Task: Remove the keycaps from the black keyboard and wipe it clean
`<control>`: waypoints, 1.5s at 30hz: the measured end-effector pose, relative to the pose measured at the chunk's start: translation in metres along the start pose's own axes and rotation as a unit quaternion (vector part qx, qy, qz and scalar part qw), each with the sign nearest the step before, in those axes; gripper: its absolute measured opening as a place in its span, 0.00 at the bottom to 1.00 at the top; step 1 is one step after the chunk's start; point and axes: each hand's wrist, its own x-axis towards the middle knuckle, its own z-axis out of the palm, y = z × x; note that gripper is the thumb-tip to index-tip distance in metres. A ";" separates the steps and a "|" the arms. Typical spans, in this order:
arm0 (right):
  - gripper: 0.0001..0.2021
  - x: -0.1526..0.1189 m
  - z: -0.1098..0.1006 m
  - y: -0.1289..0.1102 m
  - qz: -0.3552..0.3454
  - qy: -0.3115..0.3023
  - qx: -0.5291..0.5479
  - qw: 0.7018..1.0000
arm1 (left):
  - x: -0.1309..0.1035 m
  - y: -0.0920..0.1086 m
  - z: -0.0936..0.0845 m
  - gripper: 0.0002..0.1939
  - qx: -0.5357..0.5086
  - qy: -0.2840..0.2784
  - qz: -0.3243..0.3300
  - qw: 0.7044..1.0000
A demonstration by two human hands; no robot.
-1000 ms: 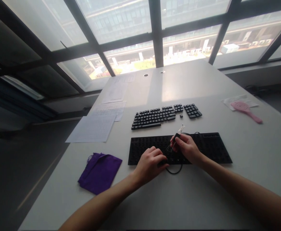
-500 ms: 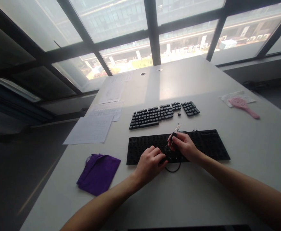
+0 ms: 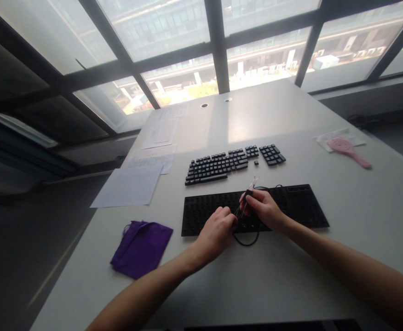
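Note:
A black keyboard base (image 3: 201,211) with its keycaps off lies across the table in front of me. Over its middle, my right hand (image 3: 261,207) pinches a keycap puller (image 3: 248,195) by its dark handle, wire loops sticking out above and below. My left hand (image 3: 219,228) is closed at the lower wire ends, its fingertips curled together. Whatever those fingers hold is hidden. Behind the base, loose black keycaps (image 3: 215,167) are laid out in keyboard order, with a single keycap (image 3: 256,163) a little apart.
To the left lie a purple drawstring pouch (image 3: 142,248) and several paper sheets (image 3: 127,186). A pink hairbrush (image 3: 348,150) rests on a clear wrapper at the right. The keyboard's cable (image 3: 248,243) loops out at the front edge. Large windows stand beyond the table (image 3: 273,110).
My left hand has turned and its fingers have drawn in closer to the puller's wire ends. My right hand keeps its grip on the puller, almost still.

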 end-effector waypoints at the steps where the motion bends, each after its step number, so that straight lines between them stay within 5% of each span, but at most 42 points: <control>1: 0.14 0.000 0.000 0.000 0.000 -0.001 -0.002 1.000 | 0.000 -0.001 0.001 0.06 -0.006 0.006 0.000 1.000; 14: 0.13 0.001 -0.003 0.003 -0.002 -0.009 0.002 1.000 | -0.027 -0.006 0.003 0.07 0.003 0.116 0.015 0.993; 25: 0.14 0.001 -0.002 0.002 0.002 -0.003 -0.005 1.000 | -0.033 -0.005 0.005 0.09 0.129 0.103 0.093 0.982; 36: 0.14 0.000 -0.002 0.004 0.002 0.004 0.001 1.000 | -0.035 -0.006 0.008 0.09 0.148 0.056 0.143 0.977; 41: 0.14 0.001 -0.002 0.004 0.001 0.007 -0.002 1.000 | -0.042 -0.007 0.007 0.15 0.089 0.089 0.142 0.982; 45: 0.15 0.001 -0.002 0.002 0.001 0.008 -0.003 1.000 | -0.043 0.001 0.008 0.14 0.036 0.133 0.080 0.987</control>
